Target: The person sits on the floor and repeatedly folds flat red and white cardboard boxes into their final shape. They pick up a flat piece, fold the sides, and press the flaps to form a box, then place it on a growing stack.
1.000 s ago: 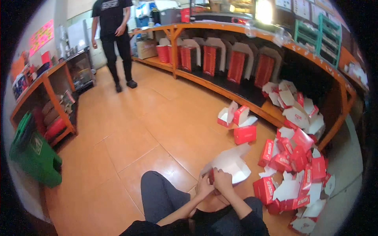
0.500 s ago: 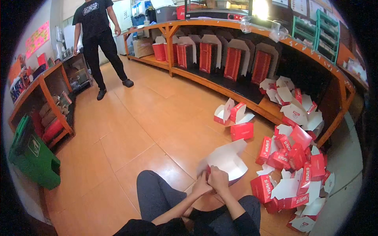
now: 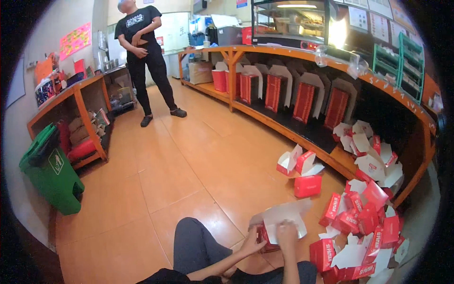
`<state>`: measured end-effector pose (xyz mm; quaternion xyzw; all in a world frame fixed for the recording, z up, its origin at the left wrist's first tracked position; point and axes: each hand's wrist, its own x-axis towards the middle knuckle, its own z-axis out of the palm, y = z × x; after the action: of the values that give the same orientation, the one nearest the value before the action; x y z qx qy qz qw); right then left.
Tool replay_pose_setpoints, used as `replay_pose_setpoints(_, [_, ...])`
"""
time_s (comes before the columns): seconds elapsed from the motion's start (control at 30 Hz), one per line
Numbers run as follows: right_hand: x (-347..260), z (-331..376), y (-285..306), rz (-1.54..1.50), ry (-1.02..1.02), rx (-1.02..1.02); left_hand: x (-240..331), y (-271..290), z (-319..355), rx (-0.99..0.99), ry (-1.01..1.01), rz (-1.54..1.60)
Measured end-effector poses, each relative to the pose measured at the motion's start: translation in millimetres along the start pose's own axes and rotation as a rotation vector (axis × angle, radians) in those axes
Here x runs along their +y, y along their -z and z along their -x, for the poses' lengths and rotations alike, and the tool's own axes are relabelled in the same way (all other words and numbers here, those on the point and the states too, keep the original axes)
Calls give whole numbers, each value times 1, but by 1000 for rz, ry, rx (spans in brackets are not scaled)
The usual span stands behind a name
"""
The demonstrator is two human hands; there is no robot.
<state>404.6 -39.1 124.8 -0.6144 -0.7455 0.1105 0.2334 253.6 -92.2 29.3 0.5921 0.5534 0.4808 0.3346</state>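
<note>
**Red carton comes up between both hands**

The red-and-white carton (image 3: 283,218) now sits higher and squarer in front of the seated person than half a second ago, its white flap spread wide above the red body, just over the floor (image 3: 189,180) beside the bent knee (image 3: 191,236). The left hand (image 3: 254,235) grips the carton's near left side, fingers curled onto it; the right hand (image 3: 286,232) presses on the white panel from the front, fingers closed against the card. The flap looks more opened out than before, so the folding seems to be in mid-step, the box not yet closed.

To the right lies a heap of finished red cartons (image 3: 364,227), touching one another and spilling up to the lower shelf (image 3: 302,137). Three more cartons (image 3: 302,173) stand apart, further out on the floor. Another person in black (image 3: 144,52), who has shifted position, stands well away near the far shelving. A green bin (image 3: 52,173) sits at the left wall. Nothing lies between the hands and the heap.
</note>
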Motion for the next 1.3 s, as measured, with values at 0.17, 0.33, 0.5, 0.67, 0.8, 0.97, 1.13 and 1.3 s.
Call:
replay_pose_setpoints(0.17, [34,11,7,117,-352,333,9,51,-18,-91,-60,141])
replay_pose_setpoints(0.33, [30,33,8,-109,-412,-41,22,73,-32,-153,-21,-33])
replay_pose_setpoints(0.5, [18,35,11,-84,-460,44,33,61,-39,-115,132,-130])
replay_pose_setpoints(0.67, [23,40,2,-54,-517,7,16,48,-59,-117,-147,-161])
replay_pose_setpoints(0.8, [30,45,-7,-60,-428,132,7,49,-53,-89,-70,-97])
replay_pose_setpoints(0.97, [26,46,-2,-21,-457,143,17,48,-45,-122,33,-15])
replay_pose_setpoints(1.13, [24,46,1,-18,-457,96,19,47,-42,-109,13,17])
replay_pose_setpoints(1.3, [27,48,-3,24,-445,125,13,47,-40,-98,19,45])
